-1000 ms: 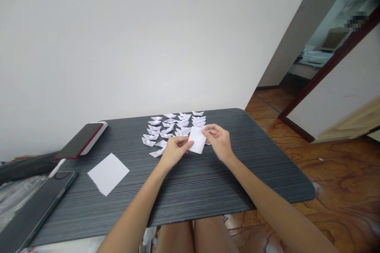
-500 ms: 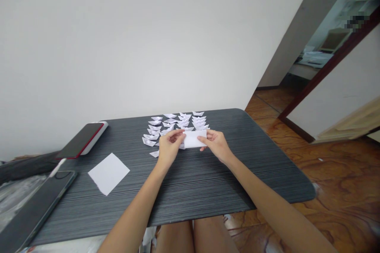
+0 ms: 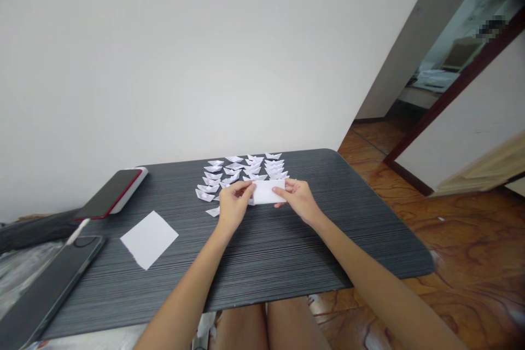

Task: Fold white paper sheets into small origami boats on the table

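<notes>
A folded white sheet of paper [image 3: 266,192], now a small rectangle, is held above the dark table between both hands. My left hand [image 3: 234,202] pinches its left end between thumb and fingers. At the right end, my right hand [image 3: 299,198] grips it, the thumb lying on the front face and the fingers behind. Several white paper boats [image 3: 235,167] stand in rows just beyond the hands, some partly hidden by them. One paper boat [image 3: 213,211] sits close by the left wrist. Left of my left forearm lies a flat square of white paper [image 3: 150,239].
The dark wood-grain table [image 3: 369,235] has rounded right corners and meets a white wall [image 3: 229,54]. On its left side lie a red-edged device [image 3: 109,194] and a phone [image 3: 53,284], with a white cable [image 3: 77,232] between them. Beyond the right edge is wooden floor [image 3: 471,246].
Both hands keep the same hold on the folded paper, with barely any finger movement. The whole view has shifted very slightly.
</notes>
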Demonstrator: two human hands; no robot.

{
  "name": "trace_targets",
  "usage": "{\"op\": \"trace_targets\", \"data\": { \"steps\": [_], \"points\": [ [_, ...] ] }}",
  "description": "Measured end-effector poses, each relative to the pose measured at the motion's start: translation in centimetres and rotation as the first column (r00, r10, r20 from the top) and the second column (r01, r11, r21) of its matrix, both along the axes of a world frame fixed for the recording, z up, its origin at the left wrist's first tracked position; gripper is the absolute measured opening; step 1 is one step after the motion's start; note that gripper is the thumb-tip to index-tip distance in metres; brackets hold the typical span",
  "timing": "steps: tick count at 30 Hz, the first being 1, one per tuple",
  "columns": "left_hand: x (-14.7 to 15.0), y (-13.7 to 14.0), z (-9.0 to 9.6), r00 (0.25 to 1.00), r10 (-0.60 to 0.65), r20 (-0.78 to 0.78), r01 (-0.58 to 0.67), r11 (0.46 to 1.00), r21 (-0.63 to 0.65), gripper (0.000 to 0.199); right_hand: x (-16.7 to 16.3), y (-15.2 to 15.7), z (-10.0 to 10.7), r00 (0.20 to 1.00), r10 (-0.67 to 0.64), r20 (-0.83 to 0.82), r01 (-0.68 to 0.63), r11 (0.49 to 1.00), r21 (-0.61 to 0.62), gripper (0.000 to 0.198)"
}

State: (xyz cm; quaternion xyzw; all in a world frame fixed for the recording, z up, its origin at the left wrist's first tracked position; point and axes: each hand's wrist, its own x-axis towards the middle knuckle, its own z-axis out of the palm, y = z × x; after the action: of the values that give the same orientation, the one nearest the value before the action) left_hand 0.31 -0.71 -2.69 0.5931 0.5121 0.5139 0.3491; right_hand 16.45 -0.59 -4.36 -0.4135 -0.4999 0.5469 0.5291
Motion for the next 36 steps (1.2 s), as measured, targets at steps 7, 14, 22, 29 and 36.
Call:
{"op": "trace_targets", "data": {
  "steps": [7,14,22,29,36],
  "points": [
    [0.0,0.2,-0.5,0.999,-0.016,-0.030,0.017,0.999,0.027,0.024,0.2,0.1,-0.4,1.000,0.024,0.019,-0.024,1.000,-0.012,0.033],
    [-0.5,-0.1,0.3,0.927,-0.183,-0.328,0.244,0.958,0.153,0.018,0.7,-0.2,0.3,0.916,0.273,0.294,-0.285,0.958,0.000,0.026],
    [0.0,-0.6,1.0,0.913,-0.351,-0.208,0.360,0.933,0.005,0.019,0.2,-0.7,0.7,0.896,0.300,0.328,-0.312,0.950,-0.017,0.029],
    [0.7,-0.9,0.9,0.945,-0.327,0.028,0.328,0.939,-0.105,0.029,-0.2,-0.6,0.6,0.989,-0.027,0.148,0.028,1.000,-0.009,0.031],
    [1.3,-1.3,0.1,0.988,-0.147,-0.041,0.147,0.989,-0.010,0.038,-0.8,-0.9,0.3,0.991,-0.083,0.108,0.083,0.997,0.010,0.032]
  ]
}}
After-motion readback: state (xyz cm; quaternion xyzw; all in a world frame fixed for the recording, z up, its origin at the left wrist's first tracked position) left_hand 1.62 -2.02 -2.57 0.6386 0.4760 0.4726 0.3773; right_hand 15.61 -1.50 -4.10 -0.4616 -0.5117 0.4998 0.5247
